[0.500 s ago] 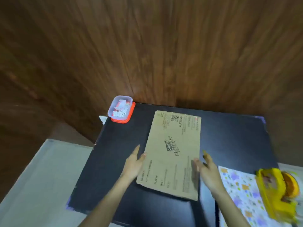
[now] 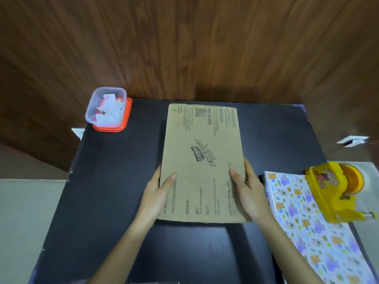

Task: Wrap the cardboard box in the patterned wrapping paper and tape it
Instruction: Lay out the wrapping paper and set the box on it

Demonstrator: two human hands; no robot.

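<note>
From the head camera I saw the cardboard box (image 2: 202, 162), flattened and printed side up, lying on the dark table (image 2: 114, 181) directly between my two hands. Its long sides ran away from me, and its far end reached almost to the table's back edge by the wooden wall (image 2: 184, 48).

My left hand (image 2: 156, 193) clasped the box's left edge near the near corner: the thumb lay on the top face and the fingers were tucked out of sight beside or under the edge, so I could not tell how far they reached beneath. My right hand (image 2: 249, 191) mirrored it on the right edge, thumb pressed on top, fingers curled along the side. Both hands were partly closed on the cardboard, holding it from either side. Whether the box was flat on the table or lifted a little, I could not tell.

Just to the right of my right hand lay the patterned wrapping paper (image 2: 311, 228), spread flat and running off toward the near right corner. A yellow tape dispenser (image 2: 336, 193) sat on the paper's far end, well clear of the box.

Far beyond my left hand, at the table's back left corner, stood a clear plastic container (image 2: 106, 108) with paper slips inside, resting on an orange lid (image 2: 125, 119).
</note>
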